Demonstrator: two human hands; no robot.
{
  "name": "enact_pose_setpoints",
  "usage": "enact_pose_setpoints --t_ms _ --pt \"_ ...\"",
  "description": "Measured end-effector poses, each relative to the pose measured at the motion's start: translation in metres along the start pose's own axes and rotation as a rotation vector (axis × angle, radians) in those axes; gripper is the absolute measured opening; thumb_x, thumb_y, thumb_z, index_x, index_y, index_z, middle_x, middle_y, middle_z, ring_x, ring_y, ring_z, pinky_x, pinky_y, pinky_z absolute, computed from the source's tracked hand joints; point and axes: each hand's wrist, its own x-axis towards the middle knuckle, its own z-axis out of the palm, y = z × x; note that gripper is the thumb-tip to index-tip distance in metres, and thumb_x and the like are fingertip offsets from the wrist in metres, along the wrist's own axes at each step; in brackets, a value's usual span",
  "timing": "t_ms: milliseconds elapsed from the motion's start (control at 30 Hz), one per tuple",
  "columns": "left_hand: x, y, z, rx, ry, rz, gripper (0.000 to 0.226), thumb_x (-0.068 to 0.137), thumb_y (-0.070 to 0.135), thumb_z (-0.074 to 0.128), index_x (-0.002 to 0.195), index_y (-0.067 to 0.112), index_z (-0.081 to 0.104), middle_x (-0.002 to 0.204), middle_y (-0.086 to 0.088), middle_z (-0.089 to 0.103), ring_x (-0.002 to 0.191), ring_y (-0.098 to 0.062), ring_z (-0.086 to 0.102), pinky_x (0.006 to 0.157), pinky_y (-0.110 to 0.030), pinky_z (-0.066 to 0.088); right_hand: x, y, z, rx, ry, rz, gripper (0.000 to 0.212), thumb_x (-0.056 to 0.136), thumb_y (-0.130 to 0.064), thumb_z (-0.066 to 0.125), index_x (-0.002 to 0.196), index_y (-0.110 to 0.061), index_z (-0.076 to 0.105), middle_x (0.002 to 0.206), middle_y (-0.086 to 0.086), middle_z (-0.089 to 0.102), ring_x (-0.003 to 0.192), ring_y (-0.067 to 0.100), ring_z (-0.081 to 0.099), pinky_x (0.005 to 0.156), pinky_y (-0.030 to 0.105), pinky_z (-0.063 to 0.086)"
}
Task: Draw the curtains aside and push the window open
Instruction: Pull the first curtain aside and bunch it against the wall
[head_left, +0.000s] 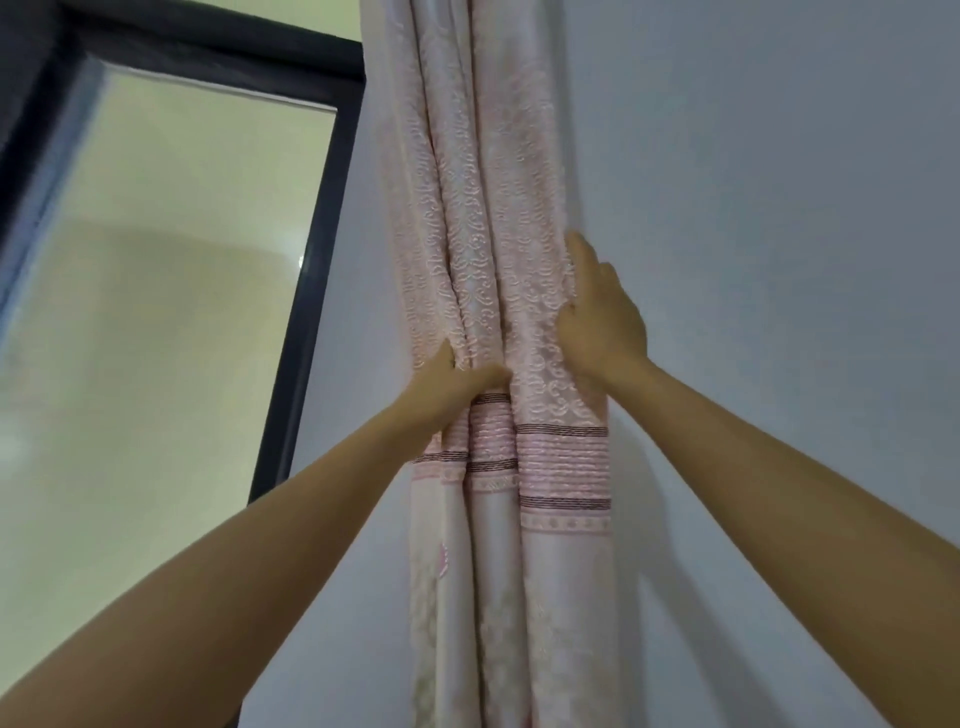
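The curtain (498, 312) is hanging gathered into a narrow bunch of folds against the pale wall (753, 208), just right of the window (171, 312). It is pink, with a raised scroll pattern on its upper part, a ribbed band edged with dark stripes lower down, and smoother cloth below that.

The left hand (457, 384) is reaching up to the curtain's left side, just above the ribbed band, and is closing its fingers (491, 375) around a few of the left folds, pinching them together. The right hand (597, 312) is lying against the curtain's right edge, a little higher than the left, with its fingers pressing into the outer fold where the cloth is meeting the wall; whether it is gripping the cloth or only pressing on it cannot be told. The two hands are apart, with the middle folds of the curtain between them. Both forearms are bare.

The window, left of the curtain, is showing a dark frame around a pale, hazy pane. A strip of wall is lying between the frame and the curtain.
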Motion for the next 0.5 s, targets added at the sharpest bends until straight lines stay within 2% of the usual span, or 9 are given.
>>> enact_pose_setpoints --t_ms 33,100,133,167,233,333,367,433,500 --pt "-0.003 -0.003 -0.002 -0.003 -0.026 0.003 0.043 0.075 0.027 0.066 0.114 0.024 0.047 0.113 0.000 0.062 0.105 -0.019 0.060 0.099 -0.040 0.045 0.002 -0.009 0.002 -0.036 0.008 -0.046 0.064 0.085 -0.002 0.039 0.142 -0.026 0.021 0.132 0.014 0.041 0.108 0.031 0.048 0.076 0.035 0.041" --pt "-0.009 -0.008 -0.006 -0.005 -0.076 0.005 0.048 0.070 0.038 0.067 0.114 0.031 0.049 0.114 0.008 0.064 0.104 -0.012 0.062 0.096 -0.033 0.046 0.007 -0.025 0.007 -0.098 0.046 -0.121 0.048 0.089 -0.006 0.040 0.135 -0.018 0.037 0.132 0.013 0.040 0.114 0.029 0.043 0.082 0.037 0.042" --pt "-0.012 -0.010 -0.009 -0.008 -0.095 0.008 0.040 0.075 0.036 0.065 0.112 0.034 0.050 0.109 0.013 0.065 0.100 -0.007 0.063 0.092 -0.028 0.047 0.009 -0.033 0.009 -0.113 0.067 -0.124 0.036 0.092 -0.013 0.039 0.128 -0.013 0.046 0.132 0.012 0.042 0.116 0.029 0.041 0.085 0.037 0.041" --pt "-0.014 -0.013 -0.012 -0.004 -0.103 0.011 0.027 0.082 0.032 0.060 0.107 0.037 0.052 0.104 0.017 0.065 0.096 -0.003 0.064 0.088 -0.023 0.047 0.012 -0.041 0.012 -0.121 0.072 -0.103 0.034 0.095 -0.024 0.036 0.122 -0.008 0.051 0.132 0.011 0.043 0.117 0.029 0.039 0.087 0.038 0.040" --pt "-0.019 -0.016 -0.018 0.013 -0.099 -0.013 0.012 0.090 0.026 0.050 0.096 0.035 0.054 0.098 0.017 0.064 0.094 -0.005 0.063 0.087 -0.023 0.044 0.017 -0.057 0.019 -0.139 -0.021 -0.002 0.057 0.095 -0.048 0.028 0.127 -0.003 0.043 0.144 0.010 0.033 0.126 0.031 0.031 0.096 0.043 0.034" --pt "-0.025 -0.020 -0.028 0.091 -0.105 -0.053 0.019 0.094 0.026 0.040 0.087 0.030 0.057 0.101 0.004 0.066 0.102 -0.020 0.061 0.093 -0.031 0.045 0.022 -0.081 0.031 -0.145 -0.189 0.116 0.093 0.082 -0.071 0.029 0.143 -0.003 0.012 0.156 0.007 0.001 0.139 0.035 0.010 0.109 0.053 0.019" --pt "-0.025 -0.022 -0.031 0.108 -0.107 -0.057 0.020 0.095 0.027 0.038 0.088 0.028 0.058 0.105 -0.002 0.066 0.104 -0.023 0.061 0.096 -0.034 0.045 0.025 -0.087 0.036 -0.122 -0.205 0.139 0.100 0.078 -0.074 0.035 0.144 -0.003 0.009 0.156 0.008 -0.001 0.139 0.037 0.011 0.109 0.054 0.020" --pt "-0.025 -0.025 -0.036 0.135 -0.108 -0.058 0.022 0.095 0.028 0.037 0.092 0.021 0.057 0.108 -0.011 0.066 0.104 -0.029 0.061 0.099 -0.043 0.043 0.030 -0.094 0.045 -0.079 -0.193 0.167 0.101 0.076 -0.067 0.051 0.143 -0.003 0.010 0.154 0.012 0.006 0.134 0.038 0.026 0.103 0.047 0.031" --pt "-0.023 -0.028 -0.036 0.144 -0.116 -0.054 0.024 0.093 0.031 0.037 0.092 0.016 0.056 0.105 -0.015 0.066 0.100 -0.033 0.062 0.100 -0.049 0.043 0.031 -0.093 0.049 -0.099 -0.129 0.141 0.079 0.083 -0.046 0.057 0.138 -0.001 0.022 0.145 0.015 0.025 0.120 0.035 0.045 0.083 0.035 0.040"
